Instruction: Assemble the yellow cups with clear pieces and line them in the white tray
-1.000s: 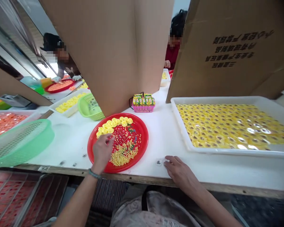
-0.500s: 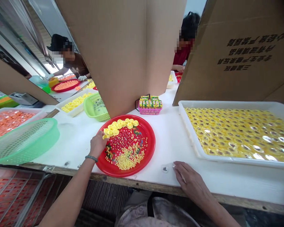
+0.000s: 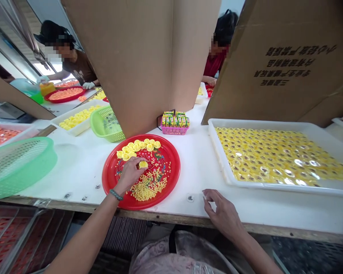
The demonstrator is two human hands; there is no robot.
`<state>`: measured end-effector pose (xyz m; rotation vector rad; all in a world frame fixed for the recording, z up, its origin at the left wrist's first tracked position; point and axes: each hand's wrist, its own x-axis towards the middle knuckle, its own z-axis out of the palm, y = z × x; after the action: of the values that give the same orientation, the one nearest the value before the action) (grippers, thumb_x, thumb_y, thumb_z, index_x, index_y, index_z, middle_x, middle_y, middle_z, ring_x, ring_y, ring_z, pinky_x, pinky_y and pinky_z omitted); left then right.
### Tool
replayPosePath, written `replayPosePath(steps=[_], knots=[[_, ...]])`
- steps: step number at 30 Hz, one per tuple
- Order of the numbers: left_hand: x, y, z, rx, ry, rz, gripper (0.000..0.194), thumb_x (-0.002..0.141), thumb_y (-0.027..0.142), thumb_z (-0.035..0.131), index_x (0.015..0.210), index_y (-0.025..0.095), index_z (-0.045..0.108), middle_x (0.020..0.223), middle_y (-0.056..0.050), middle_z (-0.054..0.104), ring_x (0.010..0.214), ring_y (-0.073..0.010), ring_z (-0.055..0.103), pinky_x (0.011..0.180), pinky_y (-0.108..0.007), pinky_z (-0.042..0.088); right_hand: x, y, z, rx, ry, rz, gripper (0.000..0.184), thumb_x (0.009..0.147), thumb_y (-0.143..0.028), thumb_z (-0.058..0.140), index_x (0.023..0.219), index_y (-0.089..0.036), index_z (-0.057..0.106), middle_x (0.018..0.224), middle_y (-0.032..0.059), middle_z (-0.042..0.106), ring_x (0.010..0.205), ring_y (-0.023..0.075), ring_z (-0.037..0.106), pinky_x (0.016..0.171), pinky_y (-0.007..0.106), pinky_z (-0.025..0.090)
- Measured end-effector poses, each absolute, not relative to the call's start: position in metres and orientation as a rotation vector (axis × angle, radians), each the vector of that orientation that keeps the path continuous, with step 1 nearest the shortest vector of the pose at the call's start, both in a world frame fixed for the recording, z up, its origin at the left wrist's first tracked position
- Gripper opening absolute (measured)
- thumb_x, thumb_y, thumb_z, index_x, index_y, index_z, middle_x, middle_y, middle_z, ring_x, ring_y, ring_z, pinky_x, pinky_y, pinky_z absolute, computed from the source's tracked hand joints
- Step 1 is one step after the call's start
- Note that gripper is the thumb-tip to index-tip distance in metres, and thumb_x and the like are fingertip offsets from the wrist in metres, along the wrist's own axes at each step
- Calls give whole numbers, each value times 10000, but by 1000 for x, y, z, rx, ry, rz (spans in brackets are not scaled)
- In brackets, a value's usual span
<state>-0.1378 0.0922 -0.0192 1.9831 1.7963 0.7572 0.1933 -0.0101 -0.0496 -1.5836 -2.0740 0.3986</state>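
Note:
My left hand [image 3: 131,173] is over the red tray [image 3: 175,163], pinching a small yellow round cup [image 3: 143,164] between thumb and fingers. Behind it, more yellow cups [image 3: 135,146] line the tray's far side. Loose small yellow pellets [image 3: 148,186] are heaped in the near part. My right hand [image 3: 223,209] rests by the table's front edge, thumb and fingertips curled together. A glint of clear plastic [image 3: 204,195] shows at its fingertips; its full shape is hidden. Left of that hand lies a clear disc [image 3: 190,198] with a dark mark.
A white tray [image 3: 220,167] of filled yellow pieces stands right. Cardboard panels [image 3: 143,64] rise behind, near a pink basket [image 3: 175,130] of small boxes. Green baskets [image 3: 20,163] and several clear discs [image 3: 68,196] are left. Two people [image 3: 77,64] work beyond the panels.
My left hand has moved right from the tray's left rim towards its middle, now with a yellow cup raised in its fingers. The right hand's fingers have curled more. The view has shifted slightly.

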Motion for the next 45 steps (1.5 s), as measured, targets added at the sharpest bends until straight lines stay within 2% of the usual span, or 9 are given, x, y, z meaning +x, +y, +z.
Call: replayPosePath(steps=[4, 9, 14, 17, 20, 23, 30, 37, 45], knots=[[-125, 87, -17, 1720, 1578, 922, 294, 707, 278, 622, 990, 199, 629, 946, -52, 612, 825, -196, 576, 725, -323, 458, 192, -5, -50, -1589, -2003, 524, 62, 862, -194, 430, 831, -207, 482, 825, 26, 628, 687, 154, 621, 629, 271, 488], [-99, 71, -16, 1224, 1344, 1134, 358, 609, 202, 715, 914, 191, 527, 832, 10, 582, 769, -146, 571, 686, -258, 447, 180, 10, -37, -1482, -1872, 570, 73, 845, -223, 497, 776, -201, 499, 925, 60, 626, 858, 186, 615, 733, 294, 477], [-71, 54, -11, 922, 1144, 1098, 332, 599, 174, 739, 883, 185, 567, 830, 24, 590, 757, -112, 579, 718, -229, 457, 156, 23, -12, -1392, -1789, 864, 132, 863, -276, 523, 755, -200, 520, 706, 6, 619, 646, 133, 575, 623, 247, 461], [-61, 49, -9, 788, 1081, 1041, 360, 614, 175, 729, 947, 189, 592, 893, 11, 605, 768, -120, 606, 763, -260, 481, 144, 34, -4, -1338, -1836, 853, 100, 846, -262, 557, 773, -194, 556, 728, 13, 629, 644, 127, 565, 628, 249, 457], [-57, 47, -6, 751, 1050, 1021, 367, 626, 162, 702, 981, 173, 608, 917, -15, 625, 809, -133, 608, 785, -258, 483, 135, 45, -3, -1256, -1862, 820, 99, 794, -193, 598, 719, -188, 533, 846, 34, 652, 706, 127, 584, 650, 245, 464], [-56, 45, -4, 739, 971, 1010, 341, 682, 215, 680, 1013, 169, 610, 931, -36, 641, 863, -151, 598, 821, -283, 484, 128, 51, -2, -1292, -1952, 826, 124, 781, -146, 585, 691, -189, 511, 729, 0, 635, 622, 107, 555, 594, 219, 437], [-48, 41, -10, 884, 1109, 962, 388, 688, 363, 716, 1010, 169, 622, 793, -20, 635, 840, -181, 611, 828, -315, 483, 118, 47, 5, -1250, -2275, 675, 104, 829, -93, 478, 832, -181, 533, 811, 30, 589, 655, 119, 519, 600, 229, 392], [-54, 42, -11, 815, 1181, 1045, 420, 639, 396, 747, 920, 201, 504, 750, 20, 596, 638, -129, 580, 652, -284, 490, 115, 51, 7, -1206, -2003, 950, 80, 824, -177, 544, 746, -190, 537, 760, 8, 567, 670, 125, 544, 632, 237, 449], [-66, 36, -5, 910, 1141, 1070, 285, 762, 345, 637, 989, 188, 567, 745, 9, 602, 646, -107, 554, 616, -220, 417, 122, 52, -2, -1241, -2171, 674, 139, 861, -233, 499, 736, -200, 550, 718, 21, 608, 595, 141, 541, 559, 252, 418]])
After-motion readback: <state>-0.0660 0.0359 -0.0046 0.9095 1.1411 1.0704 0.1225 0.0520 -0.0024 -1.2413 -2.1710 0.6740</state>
